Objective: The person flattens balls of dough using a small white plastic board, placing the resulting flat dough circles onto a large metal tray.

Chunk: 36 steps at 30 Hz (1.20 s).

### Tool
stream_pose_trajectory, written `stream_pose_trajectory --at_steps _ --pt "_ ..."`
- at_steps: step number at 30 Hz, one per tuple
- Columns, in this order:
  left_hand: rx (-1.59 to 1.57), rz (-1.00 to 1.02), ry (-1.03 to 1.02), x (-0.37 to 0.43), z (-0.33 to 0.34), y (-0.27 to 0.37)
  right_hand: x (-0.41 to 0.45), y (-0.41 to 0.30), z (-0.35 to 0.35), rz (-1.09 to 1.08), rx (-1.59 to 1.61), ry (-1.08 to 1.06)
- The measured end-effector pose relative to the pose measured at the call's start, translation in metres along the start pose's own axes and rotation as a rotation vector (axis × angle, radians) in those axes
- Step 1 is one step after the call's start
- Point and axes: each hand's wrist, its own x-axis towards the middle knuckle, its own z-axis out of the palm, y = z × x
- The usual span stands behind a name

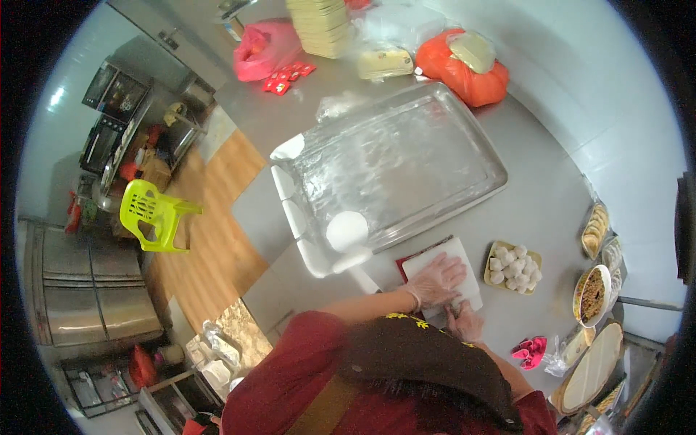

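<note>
My left hand (439,279), in a clear plastic glove, lies with its fingers spread on a white rectangular board (461,253). A dark red edge (401,267) shows beneath the board's left side. My right hand (465,323), also gloved, is at the board's near edge, its fingers bent; whether they grip anything is unclear. To the right, a shallow yellowish tray (491,276) holds many round white dough balls (514,266). Beyond my left hand lies a large metal tray (413,168). One flat white dough round (348,231) is inside it, and several more (294,218) hang over its left and near rims.
On the right stand a bowl of chopped filling (592,296), a pack of folded dumplings (595,231) and a round wooden board (590,370). A pink cloth (530,352) lies nearer. An orange bag (462,68) and stacked yellow trays (319,27) are behind; a green chair (155,217) stands left.
</note>
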Motion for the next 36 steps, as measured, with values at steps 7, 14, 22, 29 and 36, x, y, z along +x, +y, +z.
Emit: stream_pose_trajectory --at_steps 7,14,22,29,36 --pt "0.1 0.034 0.055 -0.01 0.011 -0.004 -0.007 0.016 0.023 -0.001 -0.055 -0.033" --pt "0.068 0.003 0.128 -0.009 -0.001 -0.008 -0.01 0.011 0.017 -0.022 -0.036 0.04" --pt "0.038 -0.154 0.063 -0.01 0.005 0.002 -0.003 -0.007 -0.002 0.022 0.018 -0.142" --pt "-0.206 -0.198 0.386 -0.02 -0.019 0.012 0.001 -0.035 -0.027 0.136 -0.075 -0.214" --pt "-0.226 -0.257 -0.221 -0.078 -0.021 0.109 -0.002 -0.035 -0.036 0.127 -0.001 -0.281"
